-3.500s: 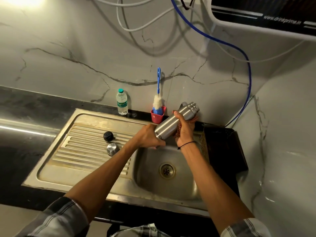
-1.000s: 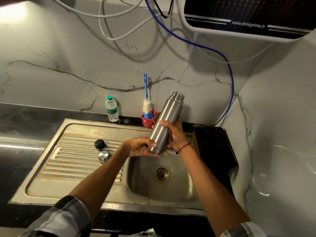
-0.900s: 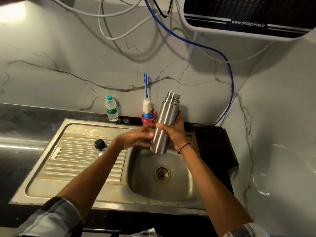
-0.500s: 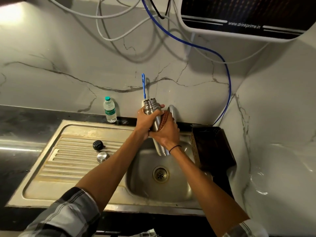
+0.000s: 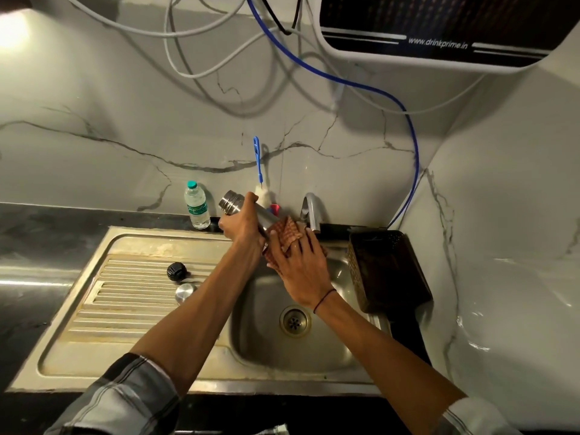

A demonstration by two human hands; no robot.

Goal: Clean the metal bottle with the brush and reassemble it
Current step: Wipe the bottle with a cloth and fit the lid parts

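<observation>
The steel bottle [image 5: 233, 202] lies tilted above the sink, its open threaded neck pointing up and left. My left hand [image 5: 241, 226] grips it just below the neck. My right hand [image 5: 298, 262] wraps a brown checked scrub cloth [image 5: 287, 230] round the lower body, which is mostly hidden. The blue-handled bottle brush [image 5: 256, 158] stands behind my hands in a red cup [image 5: 275, 209]. On the drainboard lie the black stopper [image 5: 176, 271] and the steel cap [image 5: 185, 291].
A small plastic water bottle [image 5: 196, 205] stands at the back edge. The tap [image 5: 310, 211] curves over the sink basin [image 5: 339, 350]. A dark perforated basket [image 5: 389, 268] sits at the right of the basin. Cables and a blue hose [image 5: 411, 146] hang on the wall.
The bottle has tipped from upright to slanting left. My left hand moved from its base up to the neck. My right hand slid the cloth down the body.
</observation>
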